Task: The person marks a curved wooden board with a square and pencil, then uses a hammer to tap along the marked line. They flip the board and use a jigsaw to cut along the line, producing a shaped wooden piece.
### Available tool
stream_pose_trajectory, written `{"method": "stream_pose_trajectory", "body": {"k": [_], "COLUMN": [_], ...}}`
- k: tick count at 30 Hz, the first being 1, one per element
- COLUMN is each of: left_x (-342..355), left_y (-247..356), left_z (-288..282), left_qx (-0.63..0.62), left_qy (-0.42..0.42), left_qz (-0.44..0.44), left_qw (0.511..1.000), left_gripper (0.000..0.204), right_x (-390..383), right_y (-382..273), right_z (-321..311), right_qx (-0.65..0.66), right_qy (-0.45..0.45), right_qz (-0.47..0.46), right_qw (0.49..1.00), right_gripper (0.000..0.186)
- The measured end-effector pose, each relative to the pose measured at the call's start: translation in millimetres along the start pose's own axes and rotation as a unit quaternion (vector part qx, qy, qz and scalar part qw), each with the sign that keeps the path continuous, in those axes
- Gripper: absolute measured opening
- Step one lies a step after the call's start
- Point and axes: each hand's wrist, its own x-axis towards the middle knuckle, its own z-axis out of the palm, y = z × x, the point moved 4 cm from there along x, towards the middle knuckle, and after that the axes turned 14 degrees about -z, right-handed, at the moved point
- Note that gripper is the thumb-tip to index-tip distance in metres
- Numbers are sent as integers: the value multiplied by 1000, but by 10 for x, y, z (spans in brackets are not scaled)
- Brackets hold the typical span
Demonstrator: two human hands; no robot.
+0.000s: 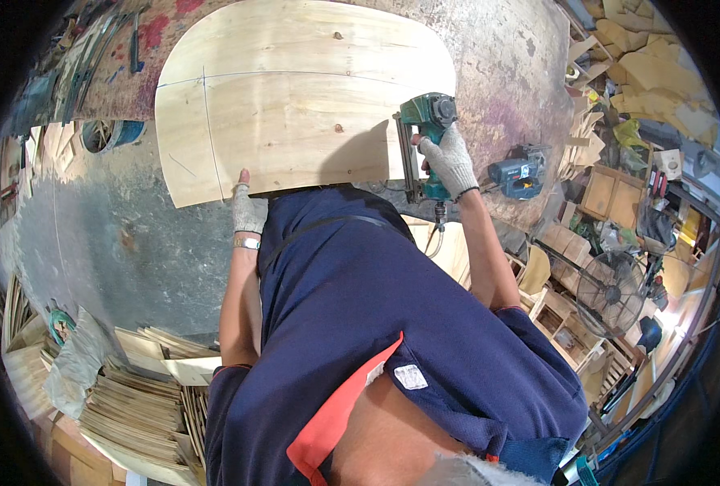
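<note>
A pale plywood board with rounded corners lies in front of me, pencil or pen lines drawn across its top. My left hand, in a fingerless-tipped white glove, holds the board's near edge. Its thumb rests on top and the other fingers are hidden beneath. My right hand, also gloved, is closed round the handle of a green pneumatic nail gun. The nail gun stands over the board's right end, its long magazine beside the near right edge. An air hose hangs from the handle's lower end.
A blue power tool lies on the worn table to the right. Stacked thin wood strips are at the lower left. On the right stand a fan and wooden frames, with plywood offcuts behind.
</note>
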Motion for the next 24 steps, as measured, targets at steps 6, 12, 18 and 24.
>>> {"method": "stream_pose_trajectory", "body": {"k": [6, 12, 18, 24], "left_x": [15, -189, -295, -404], "left_y": [-4, 33, 332, 408], "left_z": [-5, 115, -11, 30], "left_qx": [-28, -23, -69, 14], "left_qy": [6, -37, 13, 115], "left_qz": [-23, -55, -2, 144], "left_qw": [999, 997, 998, 983], "left_gripper": [65, 62, 46, 52], "right_x": [-11, -5, 198, 405], "right_y": [-2, -274, -916, -1188], "right_z": [50, 268, 1071, 1715], "right_qx": [-58, 43, 69, 23], "right_qy": [22, -23, -135, -218], "right_qz": [-7, -21, -156, -202], "right_qw": [998, 999, 976, 955], "right_gripper": [39, 34, 30, 34]}}
